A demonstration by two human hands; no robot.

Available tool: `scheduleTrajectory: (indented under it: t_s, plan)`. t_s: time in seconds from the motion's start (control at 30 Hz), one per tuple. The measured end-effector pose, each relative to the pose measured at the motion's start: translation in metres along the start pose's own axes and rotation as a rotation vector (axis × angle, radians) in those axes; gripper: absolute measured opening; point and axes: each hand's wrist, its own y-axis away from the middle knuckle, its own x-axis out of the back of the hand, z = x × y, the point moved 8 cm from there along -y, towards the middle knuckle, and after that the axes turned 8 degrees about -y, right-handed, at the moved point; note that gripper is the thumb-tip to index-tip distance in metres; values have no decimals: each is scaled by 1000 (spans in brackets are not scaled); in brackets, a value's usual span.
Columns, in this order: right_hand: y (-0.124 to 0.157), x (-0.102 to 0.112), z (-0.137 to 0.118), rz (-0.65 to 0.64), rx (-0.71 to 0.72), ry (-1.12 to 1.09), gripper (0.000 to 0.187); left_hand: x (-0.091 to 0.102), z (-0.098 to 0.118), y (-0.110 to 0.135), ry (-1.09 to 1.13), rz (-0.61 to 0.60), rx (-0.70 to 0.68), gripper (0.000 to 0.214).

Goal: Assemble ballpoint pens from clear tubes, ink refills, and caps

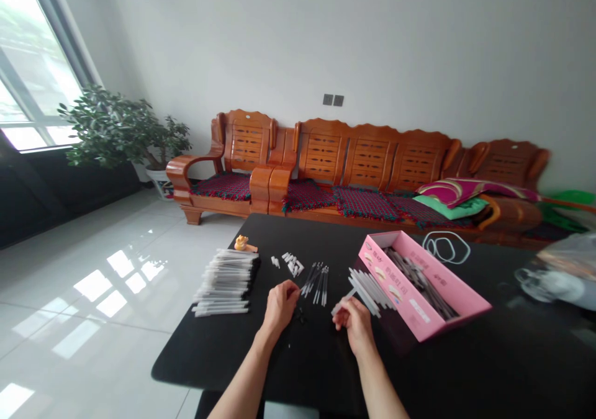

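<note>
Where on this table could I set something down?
The table is bare left of the left hand, in front of the white pens, and right of the right hand, in front of the pink box. Beyond the hands, refills and white tubes crowd it.

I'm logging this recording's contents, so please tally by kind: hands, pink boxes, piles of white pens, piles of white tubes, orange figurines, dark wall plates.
Hands: 2 (left hand, right hand)
Pink box: 1
Pile of white pens: 1
Pile of white tubes: 1
Orange figurine: 1
Dark wall plates: 2
Total: 8, each pile counted once
</note>
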Motion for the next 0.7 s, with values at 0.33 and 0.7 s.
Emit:
scheduleTrajectory:
  t_s: [0.33, 0.7]
  plan:
    - [-10, -4, -46, 141, 172, -207, 27, 13, 4, 27, 152, -136, -61, 15]
    - [-10, -13, -50, 114, 169, -152, 30, 12, 12, 29, 138, -146, -85, 15]
